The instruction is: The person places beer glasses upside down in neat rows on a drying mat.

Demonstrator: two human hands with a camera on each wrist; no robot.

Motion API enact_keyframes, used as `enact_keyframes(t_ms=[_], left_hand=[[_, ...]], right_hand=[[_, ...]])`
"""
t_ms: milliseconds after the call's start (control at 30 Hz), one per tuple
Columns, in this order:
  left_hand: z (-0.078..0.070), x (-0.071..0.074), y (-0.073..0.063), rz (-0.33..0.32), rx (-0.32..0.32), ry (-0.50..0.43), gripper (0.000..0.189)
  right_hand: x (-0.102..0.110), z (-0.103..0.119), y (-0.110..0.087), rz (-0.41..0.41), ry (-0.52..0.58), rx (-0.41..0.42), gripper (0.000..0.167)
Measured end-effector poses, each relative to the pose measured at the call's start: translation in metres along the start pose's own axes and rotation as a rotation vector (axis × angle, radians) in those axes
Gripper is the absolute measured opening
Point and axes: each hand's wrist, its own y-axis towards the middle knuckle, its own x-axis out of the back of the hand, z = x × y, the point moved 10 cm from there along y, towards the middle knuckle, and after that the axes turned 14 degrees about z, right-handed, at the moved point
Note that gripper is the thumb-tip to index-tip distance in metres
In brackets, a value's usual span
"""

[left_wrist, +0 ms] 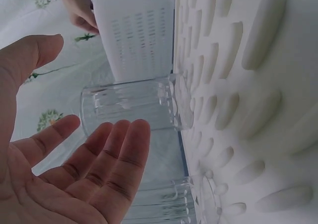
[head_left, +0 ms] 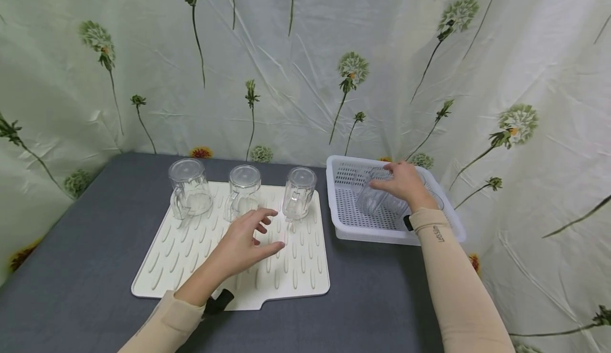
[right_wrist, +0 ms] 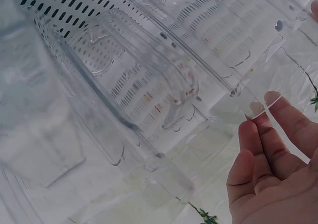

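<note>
My left hand [head_left: 241, 244] hovers over the white ribbed mat [head_left: 296, 271], fingers loosely bent and thumb apart, holding nothing. Beyond it, a glass mug [head_left: 191, 188], a second glass mug [head_left: 244, 179] and a handleless-looking glass [head_left: 299, 194] stand upside down in a row along the mat's back. My right hand [head_left: 406, 183] reaches into the white basket [head_left: 377, 235] and grips a clear glass [head_left: 369, 199] near its rim. In the right wrist view, fingertips [right_wrist: 258, 110] meet the rim, with the thumb mostly out of frame.
Other clear glasses, one with a handle [right_wrist: 184, 85], lie in the basket beside the gripped one. The basket stands right of the mat on a dark grey tablecloth [head_left: 372, 300]. A flower-printed curtain [head_left: 296, 77] hangs close behind the table.
</note>
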Motion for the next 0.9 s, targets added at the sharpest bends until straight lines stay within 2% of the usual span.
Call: enact_keyframes(t_ms=[267,567,900], left_hand=[[0.0,-0.004,-0.004,0.016,-0.005,-0.041,0.064],[-0.004,-0.004,-0.01,0.021,-0.039,-0.105,0.064],[-0.007,-0.012,-0.017,0.062,-0.089,-0.229,0.068]], right_hand=[[-0.004,0.005,-0.004,0.015,-0.016,0.005,0.089],[-0.005,0.009,-0.01,-0.007,0.026,0.033,0.089],[-0.009,0.008,-0.016,0.016,0.085,0.025,0.09]])
